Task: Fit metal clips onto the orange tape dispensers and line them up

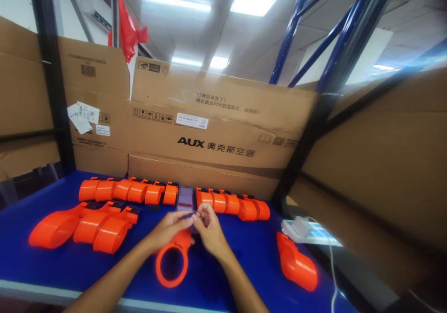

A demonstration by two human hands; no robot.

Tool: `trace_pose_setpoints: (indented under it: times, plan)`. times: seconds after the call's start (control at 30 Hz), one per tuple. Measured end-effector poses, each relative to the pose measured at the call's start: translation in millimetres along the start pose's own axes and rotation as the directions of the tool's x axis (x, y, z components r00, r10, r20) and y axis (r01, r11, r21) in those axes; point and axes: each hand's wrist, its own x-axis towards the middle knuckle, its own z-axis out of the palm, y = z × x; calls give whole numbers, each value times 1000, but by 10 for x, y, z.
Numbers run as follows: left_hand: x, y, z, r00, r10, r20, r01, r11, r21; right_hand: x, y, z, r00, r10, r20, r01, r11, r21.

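My left hand and my right hand meet over the blue table, fingertips pinched together on a small dark part I cannot make out. Just below them an orange ring-shaped plastic piece rests on the table, its upper end touching my left hand. A small purple tray lies just beyond my fingers.
A row of orange pieces lines the back left, another row the back right. Three larger orange loops lie at left, one orange piece at right. A white charger with cable sits by the right edge. Cardboard boxes wall the back.
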Motion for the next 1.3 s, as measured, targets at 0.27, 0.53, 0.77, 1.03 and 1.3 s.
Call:
trace_pose_setpoints:
  times: [0.27, 0.53, 0.77, 1.03, 1.3]
  plan:
    - [48, 19, -92, 981, 21, -194, -51, 988, -149, 12, -36, -179, 990, -59, -130, -7, 890, -456]
    - [17, 233, -186, 929, -29, -370, -138, 898, -417, -63, -64, -346, 989, 46, 141, 125, 252, -960]
    - [35, 113, -110, 950, 19, -311, -145, 911, -386, -16, -25, -408, 998, -59, -37, -13, 368, -930]
    - [21, 48, -55, 978, 43, -203, -98, 958, -268, 36, -46, -349, 963, -117, -241, 17, 925, -379]
    - [38, 50, -59, 974, 90, -210, -153, 940, -305, 19, -112, -233, 992, 16, -122, -33, 990, -137]
